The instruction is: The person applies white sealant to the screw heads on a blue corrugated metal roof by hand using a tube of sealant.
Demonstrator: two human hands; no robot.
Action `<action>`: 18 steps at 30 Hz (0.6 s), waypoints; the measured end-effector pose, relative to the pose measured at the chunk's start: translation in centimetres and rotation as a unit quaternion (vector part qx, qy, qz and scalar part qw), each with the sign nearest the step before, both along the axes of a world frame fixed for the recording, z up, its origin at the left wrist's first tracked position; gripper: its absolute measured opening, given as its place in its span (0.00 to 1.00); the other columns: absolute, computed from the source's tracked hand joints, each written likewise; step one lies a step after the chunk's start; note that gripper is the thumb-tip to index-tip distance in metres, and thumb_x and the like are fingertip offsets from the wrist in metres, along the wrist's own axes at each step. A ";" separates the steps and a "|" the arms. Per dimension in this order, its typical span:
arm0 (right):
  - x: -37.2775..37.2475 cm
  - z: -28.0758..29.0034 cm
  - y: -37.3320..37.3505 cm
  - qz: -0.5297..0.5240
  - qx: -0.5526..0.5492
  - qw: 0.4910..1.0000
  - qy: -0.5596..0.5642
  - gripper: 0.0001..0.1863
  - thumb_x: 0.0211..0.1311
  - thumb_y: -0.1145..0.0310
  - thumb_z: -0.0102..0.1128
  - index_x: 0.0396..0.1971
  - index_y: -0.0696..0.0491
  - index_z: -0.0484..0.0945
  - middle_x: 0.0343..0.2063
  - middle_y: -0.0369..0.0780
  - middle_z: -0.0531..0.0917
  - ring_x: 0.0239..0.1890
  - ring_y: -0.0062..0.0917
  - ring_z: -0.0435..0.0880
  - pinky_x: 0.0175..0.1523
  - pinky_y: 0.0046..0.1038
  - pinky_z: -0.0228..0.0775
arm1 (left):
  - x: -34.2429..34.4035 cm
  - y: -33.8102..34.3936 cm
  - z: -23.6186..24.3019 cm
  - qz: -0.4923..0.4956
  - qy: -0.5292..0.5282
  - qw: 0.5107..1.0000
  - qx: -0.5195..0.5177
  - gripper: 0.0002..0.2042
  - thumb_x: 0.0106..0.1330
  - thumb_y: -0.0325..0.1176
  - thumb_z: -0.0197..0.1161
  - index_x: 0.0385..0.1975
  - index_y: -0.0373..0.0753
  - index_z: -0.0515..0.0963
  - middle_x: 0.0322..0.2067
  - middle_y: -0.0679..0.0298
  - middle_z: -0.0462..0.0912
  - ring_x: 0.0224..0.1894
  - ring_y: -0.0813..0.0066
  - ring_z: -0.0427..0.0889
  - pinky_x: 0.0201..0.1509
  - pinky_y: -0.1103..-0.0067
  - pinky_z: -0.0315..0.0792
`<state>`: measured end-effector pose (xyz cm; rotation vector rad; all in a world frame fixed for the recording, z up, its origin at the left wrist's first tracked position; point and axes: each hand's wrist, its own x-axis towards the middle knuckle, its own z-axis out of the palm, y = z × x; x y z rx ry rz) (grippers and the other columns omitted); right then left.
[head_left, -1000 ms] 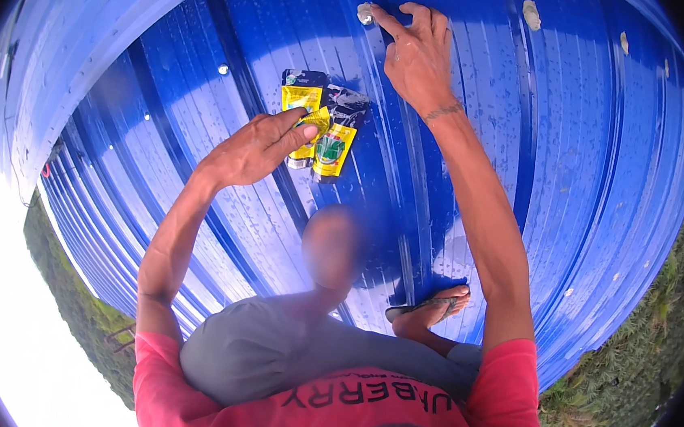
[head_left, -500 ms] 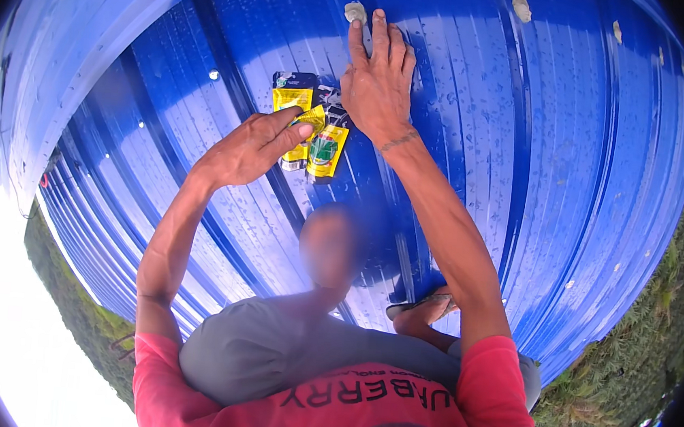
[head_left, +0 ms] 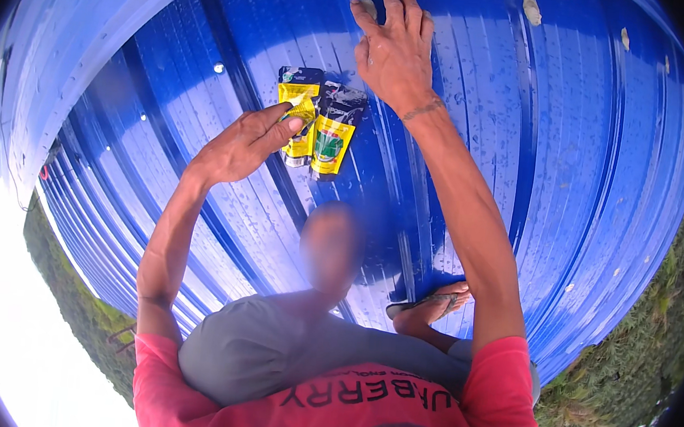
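My left hand pinches a crumpled yellow packet between thumb and fingers. Under and beside it, two flat black-and-yellow pouches lie on the wet blue metal roof: one is partly covered by the held packet, while the other, with a green picture, lies fully in sight to its right. Farther up the roof, my right hand reaches out with its fingers apart and nothing gripped. Its index finger rests at a grey-white dab of sealant, which the fingers partly hide.
More pale sealant dabs dot the roof to the right. Raised ribs run along the blue sheet, which carries water drops. My sandalled foot stands on the roof below my right arm. Greenery shows beyond the right edge.
My right hand has shifted slightly up and to the right, its fingers bending more over the sealant dab. The left hand has drawn a little left with the crumpled packet, uncovering more of the right-hand pouch.
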<state>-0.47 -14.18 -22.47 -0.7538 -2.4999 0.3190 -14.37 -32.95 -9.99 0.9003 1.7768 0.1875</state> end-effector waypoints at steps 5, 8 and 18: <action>1.0 0.5 -0.4 0.024 0.095 0.990 -0.103 0.29 0.56 0.60 0.63 0.60 0.47 0.76 0.66 0.48 0.67 0.67 0.43 0.62 0.68 0.49 0.56 | -0.1 -0.3 -0.1 -0.001 0.006 1.000 0.014 0.34 0.76 0.61 0.42 0.52 0.28 0.75 0.27 0.49 0.79 0.33 0.63 0.78 0.43 0.66 0.72; 1.9 0.3 -0.6 0.038 0.104 0.985 -0.136 0.30 0.62 0.56 0.60 0.65 0.46 0.72 0.68 0.46 0.66 0.69 0.41 0.61 0.69 0.49 0.55 | -0.1 -0.5 -0.1 -0.005 0.005 1.000 0.020 0.37 0.74 0.65 0.40 0.51 0.28 0.75 0.22 0.57 0.74 0.31 0.70 0.74 0.39 0.69 0.72; 2.4 1.3 -0.8 0.056 0.098 0.986 -0.125 0.31 0.62 0.54 0.60 0.64 0.51 0.71 0.68 0.46 0.65 0.70 0.41 0.60 0.70 0.48 0.54 | 0.1 -0.3 0.3 -0.007 0.009 1.000 -0.001 0.32 0.76 0.60 0.42 0.50 0.32 0.77 0.24 0.51 0.77 0.29 0.65 0.74 0.39 0.65 0.70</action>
